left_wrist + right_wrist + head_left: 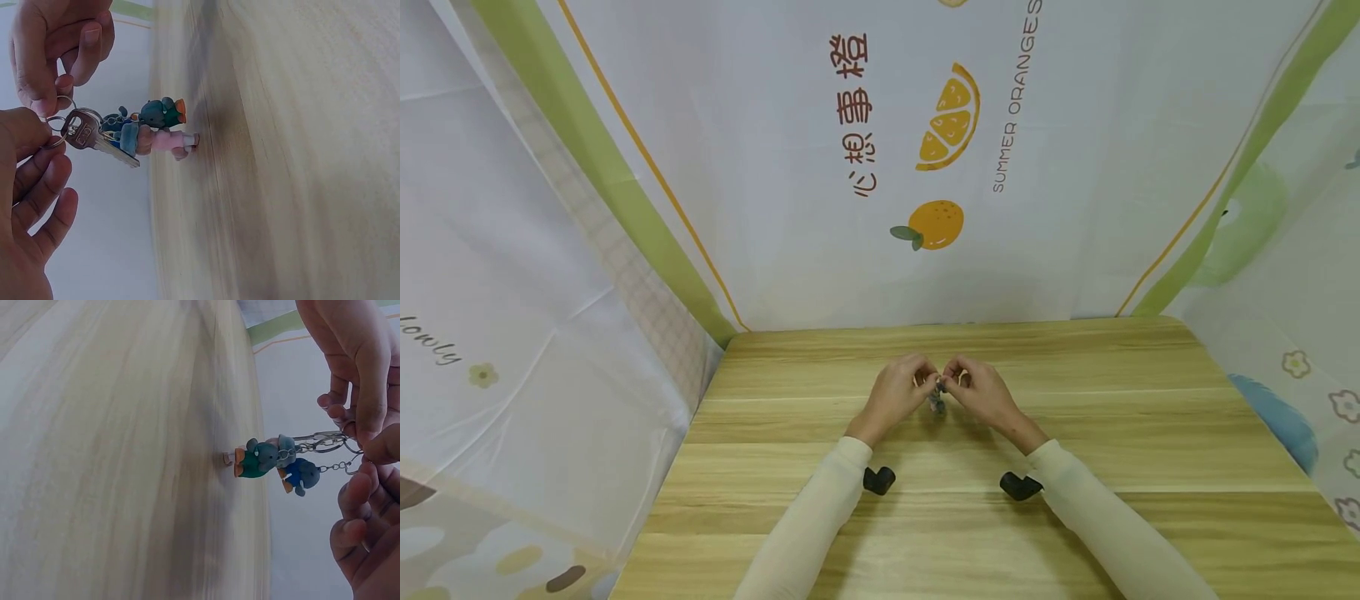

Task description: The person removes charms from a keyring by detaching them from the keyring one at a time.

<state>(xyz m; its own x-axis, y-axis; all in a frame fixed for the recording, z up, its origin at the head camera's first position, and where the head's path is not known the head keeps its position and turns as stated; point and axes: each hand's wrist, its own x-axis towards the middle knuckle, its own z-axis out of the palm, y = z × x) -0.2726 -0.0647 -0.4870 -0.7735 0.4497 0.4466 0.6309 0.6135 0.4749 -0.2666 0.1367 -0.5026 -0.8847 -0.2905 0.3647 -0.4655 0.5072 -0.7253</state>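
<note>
Metal rings (58, 145) sit between the left hand (893, 393) and the right hand (983, 393), thumb and finger of each pinching them from its own side while the other fingers bend loosely. From the rings, a key (83, 131) and three small animal figurines (153, 114) hang together just below both hands, over the wooden table (940, 533); whether the lowest figurine touches that table, I cannot tell.
</note>
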